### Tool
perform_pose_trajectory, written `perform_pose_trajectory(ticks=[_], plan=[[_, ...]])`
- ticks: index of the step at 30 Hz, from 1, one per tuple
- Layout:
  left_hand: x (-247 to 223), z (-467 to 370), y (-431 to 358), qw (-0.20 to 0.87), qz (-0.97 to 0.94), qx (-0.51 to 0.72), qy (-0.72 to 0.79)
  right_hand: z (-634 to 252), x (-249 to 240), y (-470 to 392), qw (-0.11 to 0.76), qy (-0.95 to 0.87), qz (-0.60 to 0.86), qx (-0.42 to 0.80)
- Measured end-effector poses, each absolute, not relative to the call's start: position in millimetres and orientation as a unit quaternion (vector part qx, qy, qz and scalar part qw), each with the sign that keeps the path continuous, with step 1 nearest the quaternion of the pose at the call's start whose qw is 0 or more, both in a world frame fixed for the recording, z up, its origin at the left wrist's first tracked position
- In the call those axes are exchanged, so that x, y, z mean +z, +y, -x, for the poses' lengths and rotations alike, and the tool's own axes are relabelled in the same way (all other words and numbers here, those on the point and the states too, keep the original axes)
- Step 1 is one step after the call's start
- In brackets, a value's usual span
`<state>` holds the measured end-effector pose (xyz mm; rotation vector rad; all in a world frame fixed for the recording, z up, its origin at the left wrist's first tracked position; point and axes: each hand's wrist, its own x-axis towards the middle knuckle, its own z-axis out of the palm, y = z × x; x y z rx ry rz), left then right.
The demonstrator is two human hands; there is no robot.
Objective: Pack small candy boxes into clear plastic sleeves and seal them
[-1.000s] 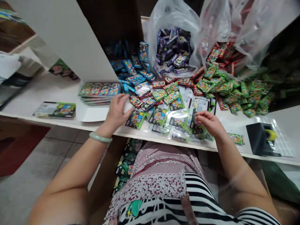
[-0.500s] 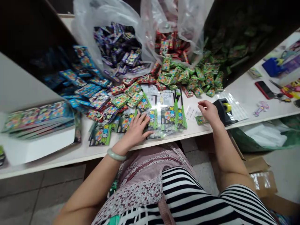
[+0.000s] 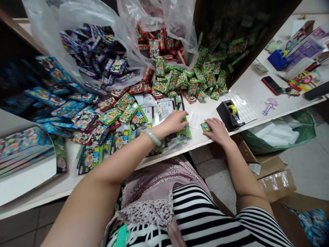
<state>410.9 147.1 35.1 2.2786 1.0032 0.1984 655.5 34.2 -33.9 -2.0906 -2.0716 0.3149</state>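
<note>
My left hand point(image 3: 177, 121) reaches over the black and green printed packets point(image 3: 91, 158) along the front of the table. Its fingers point right and are apart, with nothing visible in them. My right hand point(image 3: 218, 130) lies at the table's front edge, its fingers closed about a small green printed box point(image 3: 206, 127). Beside that box, between my hands, is a clear sheet with small printed labels point(image 3: 195, 120). A black tape dispenser point(image 3: 229, 115) with a yellow core stands just right of my right hand.
Small blue boxes point(image 3: 68, 109), green boxes point(image 3: 180, 79) and red boxes are heaped behind the packets. Plastic bags hold purple boxes point(image 3: 95, 51) and red boxes point(image 3: 154, 48). A white tray point(image 3: 28, 178) is at left; a phone point(image 3: 271, 85), keys and scissors point(image 3: 303, 80) at right.
My left hand has moved right across the packets. My right hand has come down and taken hold of the small green box near the tape dispenser. The view has shifted right.
</note>
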Motion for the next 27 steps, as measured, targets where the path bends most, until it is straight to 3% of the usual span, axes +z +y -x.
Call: perform_pose_trajectory(ticks=[6, 12, 17, 19, 22, 27], plan=[[6, -483, 164, 0.359, -0.808, 0.088, 0.459, -662, -48, 33, 0.149, -0.701, 0.691, 0.093], [-13, -487, 170, 0.453, -0.726, 0.185, 0.483, -654, -51, 29, 0.222, -0.705, 0.671, 0.053], [-8, -481, 180, 0.522, -0.655, 0.266, 0.477, -635, -46, 20, 0.232, -0.741, 0.624, 0.085], [-1, -476, 184, 0.543, -0.633, 0.282, 0.475, -636, -45, 20, 0.300, -0.714, 0.627, 0.090], [12, -464, 184, 0.605, -0.575, 0.307, 0.456, -647, -43, 29, 0.468, -0.576, 0.663, 0.098], [29, -440, 175, 0.653, -0.533, 0.350, 0.409, -654, -30, 55, 0.612, -0.421, 0.612, 0.273]])
